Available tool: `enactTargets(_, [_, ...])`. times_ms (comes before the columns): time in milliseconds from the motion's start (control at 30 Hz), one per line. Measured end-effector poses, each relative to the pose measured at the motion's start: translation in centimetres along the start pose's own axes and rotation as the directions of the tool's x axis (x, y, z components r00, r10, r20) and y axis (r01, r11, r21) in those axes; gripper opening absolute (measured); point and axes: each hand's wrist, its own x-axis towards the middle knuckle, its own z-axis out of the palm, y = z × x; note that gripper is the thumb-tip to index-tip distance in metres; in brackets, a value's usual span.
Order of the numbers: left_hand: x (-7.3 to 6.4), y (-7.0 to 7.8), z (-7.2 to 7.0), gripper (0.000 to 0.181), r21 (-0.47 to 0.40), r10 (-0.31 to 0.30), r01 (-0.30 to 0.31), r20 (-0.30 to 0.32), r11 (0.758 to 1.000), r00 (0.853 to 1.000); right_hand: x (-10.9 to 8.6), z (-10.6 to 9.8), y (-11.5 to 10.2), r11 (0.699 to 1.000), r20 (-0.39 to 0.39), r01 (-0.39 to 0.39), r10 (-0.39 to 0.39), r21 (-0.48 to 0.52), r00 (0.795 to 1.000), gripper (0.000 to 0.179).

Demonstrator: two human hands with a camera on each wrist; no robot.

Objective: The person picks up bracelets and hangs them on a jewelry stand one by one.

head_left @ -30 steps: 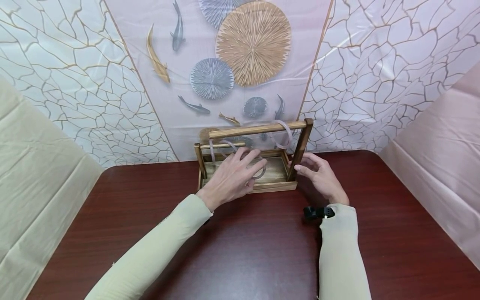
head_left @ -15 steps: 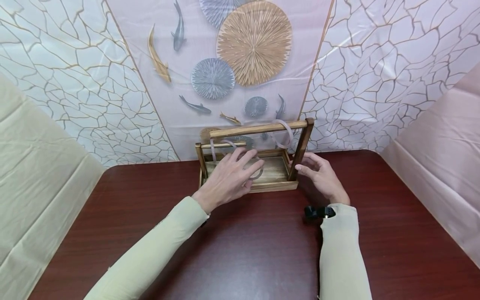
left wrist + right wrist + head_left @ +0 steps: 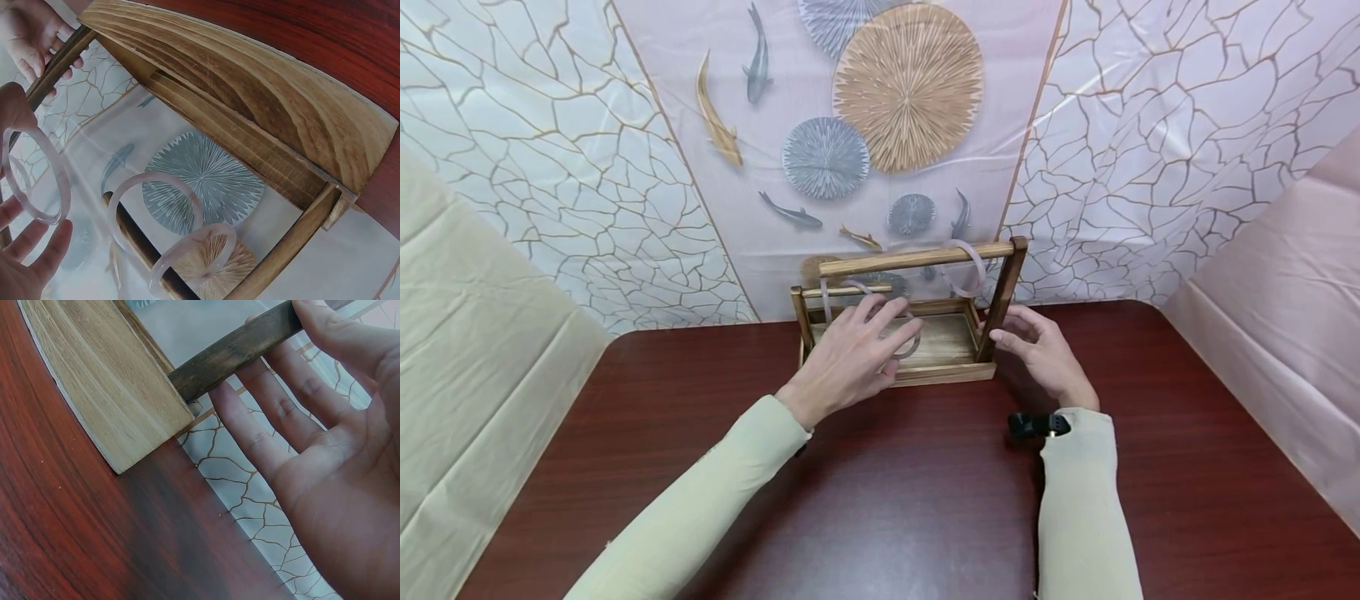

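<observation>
A wooden bangle stand (image 3: 943,374) with a tray base and two bars stands at the table's back. My left hand (image 3: 850,354) is over the tray, pinching a translucent pale bangle (image 3: 64,187) between thumb and fingertips, as the left wrist view shows. My right hand (image 3: 1048,358) holds the stand's right post (image 3: 234,353), thumb on one side and fingers on the other. One pale bangle (image 3: 981,275) hangs near the right end of the upper bar. Two more, a bangle (image 3: 199,203) and an overlapping bangle (image 3: 157,272), hang at the left part of the stand, partly hidden in the head view.
The dark red-brown table (image 3: 880,500) stretches in front of the stand. Right behind it rises a patterned backdrop (image 3: 824,158). Beige cloth (image 3: 482,400) borders the left side and pinkish cloth (image 3: 1277,333) the right.
My left hand has drifted slightly left over the tray, carrying the pinched bangle with it. The right hand and the stand have kept their places.
</observation>
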Motion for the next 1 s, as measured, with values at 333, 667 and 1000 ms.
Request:
enactTargets(333, [-0.7,-0.1,-0.5,0.055,0.004,-0.021,0.021,-0.026,1.0,0.999,-0.1,0.1,-0.2,0.999,-0.02,-0.037,0.036,-0.029,0.999,0.04])
enactTargets(667, [-1.4,-0.5,-1.1,0.054,-0.004,-0.033,0.033,-0.073,0.999,0.997,0.0,0.0,-0.1,1.0,0.007,-0.005,0.005,0.002,1.0,0.036])
enactTargets(1000, [-1.9,-0.8,-1.9,0.053,0.014,-0.046,0.048,-0.129,0.999,0.991,-0.1,0.0,-0.1,0.999,0.019,0.004,-0.004,0.033,1.0,0.035])
